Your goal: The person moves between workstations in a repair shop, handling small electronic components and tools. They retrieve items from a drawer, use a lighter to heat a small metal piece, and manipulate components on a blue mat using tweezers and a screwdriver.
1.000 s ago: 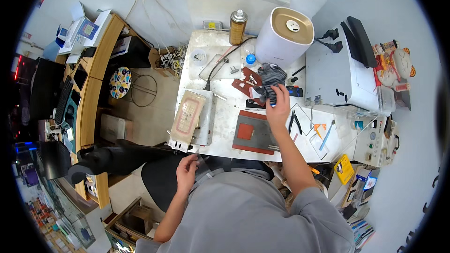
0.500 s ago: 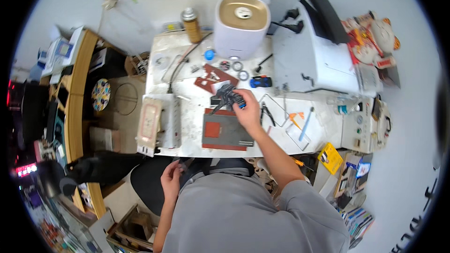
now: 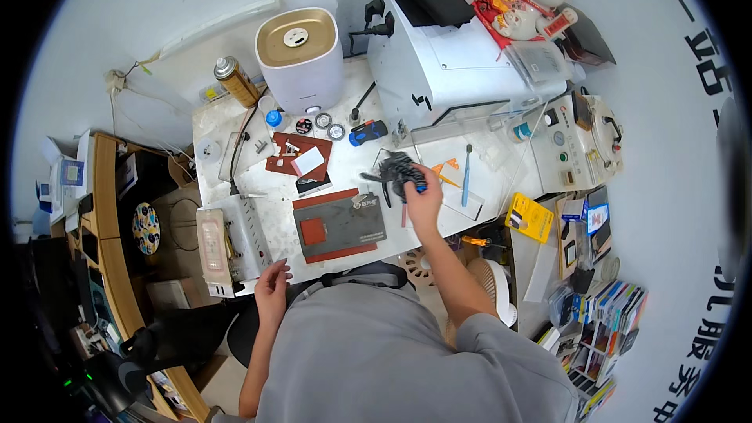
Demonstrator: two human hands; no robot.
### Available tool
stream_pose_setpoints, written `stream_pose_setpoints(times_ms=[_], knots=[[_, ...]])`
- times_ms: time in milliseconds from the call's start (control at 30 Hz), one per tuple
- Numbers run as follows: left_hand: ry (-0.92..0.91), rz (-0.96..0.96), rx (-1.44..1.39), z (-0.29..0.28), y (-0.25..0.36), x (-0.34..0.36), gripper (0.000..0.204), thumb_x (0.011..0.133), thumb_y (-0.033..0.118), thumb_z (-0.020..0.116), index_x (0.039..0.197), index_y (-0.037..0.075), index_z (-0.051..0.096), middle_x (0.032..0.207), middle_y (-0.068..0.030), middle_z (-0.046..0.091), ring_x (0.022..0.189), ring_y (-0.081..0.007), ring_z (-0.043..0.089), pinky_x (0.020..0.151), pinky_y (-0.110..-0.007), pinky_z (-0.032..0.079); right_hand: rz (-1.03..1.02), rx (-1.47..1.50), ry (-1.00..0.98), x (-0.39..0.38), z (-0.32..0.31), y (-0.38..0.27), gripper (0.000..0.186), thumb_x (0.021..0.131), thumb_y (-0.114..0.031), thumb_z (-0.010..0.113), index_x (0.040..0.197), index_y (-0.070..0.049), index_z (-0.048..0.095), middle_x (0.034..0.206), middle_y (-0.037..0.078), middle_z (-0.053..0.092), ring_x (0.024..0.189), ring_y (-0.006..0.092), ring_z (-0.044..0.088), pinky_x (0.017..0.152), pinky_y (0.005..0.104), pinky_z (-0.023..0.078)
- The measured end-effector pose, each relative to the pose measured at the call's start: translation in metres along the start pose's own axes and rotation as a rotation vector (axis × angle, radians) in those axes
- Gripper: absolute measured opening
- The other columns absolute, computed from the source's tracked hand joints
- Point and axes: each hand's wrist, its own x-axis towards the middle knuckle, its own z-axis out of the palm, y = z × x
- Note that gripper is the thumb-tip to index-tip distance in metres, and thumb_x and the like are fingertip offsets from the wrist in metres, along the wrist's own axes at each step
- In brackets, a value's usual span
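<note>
My right hand (image 3: 424, 202) is closed round a dark grey, streaky bundle (image 3: 398, 171) with a bit of blue at the grip. Motion blurs the bundle, so its kind is unclear. It hangs above the table, right of a grey mat (image 3: 337, 223) that lies on a reddish-brown board. By the right hand lie orange pointed pieces (image 3: 450, 175) and a slim blue brush (image 3: 467, 176). My left hand (image 3: 271, 291) hovers at the table's front edge beside a white, box-shaped device (image 3: 240, 241), fingers loosely bent and apart, seemingly with nothing in them.
A white appliance with a gold top (image 3: 301, 70) and a spray can (image 3: 237, 82) stand at the back. A big white machine (image 3: 450, 70) fills the back right. A brown plate (image 3: 301, 149), small round tins (image 3: 323, 121) and a blue-black tool (image 3: 368, 133) lie mid-table.
My right hand has carried the dark bundle from above the mat's back edge to its right side. My left hand has come nearer the white device. The view has turned.
</note>
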Motion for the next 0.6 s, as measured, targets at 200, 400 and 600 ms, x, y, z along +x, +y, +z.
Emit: stream_pose_setpoints(times_ms=[200, 400, 600], knots=[[-0.071, 0.043, 0.023, 0.003, 0.005, 0.017, 0.029, 0.102, 0.005, 0.056, 0.129, 0.003, 0.065, 0.112, -0.0064, 0.070, 0.095, -0.0133, 0.067, 0.080, -0.027, 0.053, -0.131, -0.147, 0.190, 0.004, -0.034, 0.002, 0.039, 0.080, 0.000, 0.064, 0.119, -0.001, 0.067, 0.110, 0.013, 0.067, 0.098, 0.0261, 0.066, 0.089, 0.0345, 0.052], [-0.093, 0.049, 0.015, 0.005, 0.005, 0.021, 0.028, 0.102, 0.006, 0.056, 0.129, 0.003, 0.065, 0.112, -0.0065, 0.070, 0.095, -0.0134, 0.067, 0.079, -0.027, 0.053, -0.121, -0.212, -0.083, 0.001, -0.014, 0.009, 0.041, 0.080, -0.002, 0.067, 0.120, -0.004, 0.067, 0.115, 0.016, 0.067, 0.105, 0.0307, 0.067, 0.092, 0.0375, 0.052], [-0.015, 0.016, -0.013, -0.001, 0.002, 0.011, 0.028, 0.102, 0.006, 0.056, 0.128, 0.003, 0.065, 0.110, -0.0056, 0.070, 0.094, -0.0127, 0.067, 0.079, -0.027, 0.053, -0.344, -0.260, -0.263, 0.018, 0.055, -0.047, 0.049, 0.076, 0.000, 0.069, 0.124, -0.008, 0.063, 0.121, 0.015, 0.064, 0.111, 0.0343, 0.063, 0.094, 0.0387, 0.051]])
